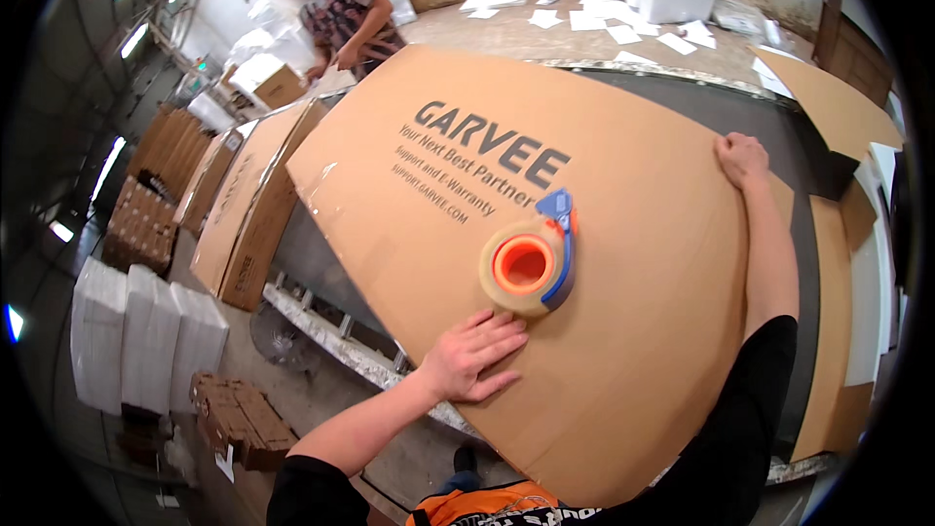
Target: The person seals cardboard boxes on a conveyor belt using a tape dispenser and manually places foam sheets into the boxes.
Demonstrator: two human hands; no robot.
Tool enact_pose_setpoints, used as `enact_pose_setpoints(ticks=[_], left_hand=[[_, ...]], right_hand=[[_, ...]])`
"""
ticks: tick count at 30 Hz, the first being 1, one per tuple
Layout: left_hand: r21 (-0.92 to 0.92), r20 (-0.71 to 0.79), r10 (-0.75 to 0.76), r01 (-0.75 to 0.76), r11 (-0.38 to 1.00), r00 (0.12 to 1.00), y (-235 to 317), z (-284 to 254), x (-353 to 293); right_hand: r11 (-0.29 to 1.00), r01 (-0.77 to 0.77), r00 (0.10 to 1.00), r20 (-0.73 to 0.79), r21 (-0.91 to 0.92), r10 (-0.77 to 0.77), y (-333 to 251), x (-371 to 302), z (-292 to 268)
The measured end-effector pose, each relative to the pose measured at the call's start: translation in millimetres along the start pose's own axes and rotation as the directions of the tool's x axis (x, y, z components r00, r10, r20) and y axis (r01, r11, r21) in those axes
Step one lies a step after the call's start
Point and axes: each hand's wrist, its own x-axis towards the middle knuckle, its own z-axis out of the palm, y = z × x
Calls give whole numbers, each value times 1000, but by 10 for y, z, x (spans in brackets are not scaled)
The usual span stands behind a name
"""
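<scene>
A large flat cardboard box [623, 331] with dark printing lies at a slant before me on a dark work surface. On its top rests a tape dispenser [557, 282], blue and orange, carrying a thick roll of clear tape. My left hand [474, 356] lies flat on the box, fingers stretched out, just below the tape roll. At the box's far right edge, my right hand [743, 158] is closed over the rim, its fingertips partly hidden.
An open carton [833, 312] stands right of the box. Another closed box [255, 205] stands left, near white foam blocks [146, 336] and a flattened cardboard bundle [239, 419]. A person [351, 15] stands beyond the far left corner. White sheets [604, 15] litter the floor behind.
</scene>
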Motion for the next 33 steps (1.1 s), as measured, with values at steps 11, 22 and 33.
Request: enact_pose_setpoints(ticks=[11, 22, 33], left_hand=[[73, 5, -153, 152, 986, 988, -187, -368, -807], [305, 206, -254, 185, 934, 945, 101, -731, -2641], [608, -112, 209, -100, 788, 972, -193, -190, -2608]], right_hand=[[982, -51, 994, -88, 182, 68, -73, -1133, -254], [973, -194, 885, -406, 124, 229, -973, -4350, -372], [939, 146, 412, -882, 312, 229, -1829, -5568, 414]])
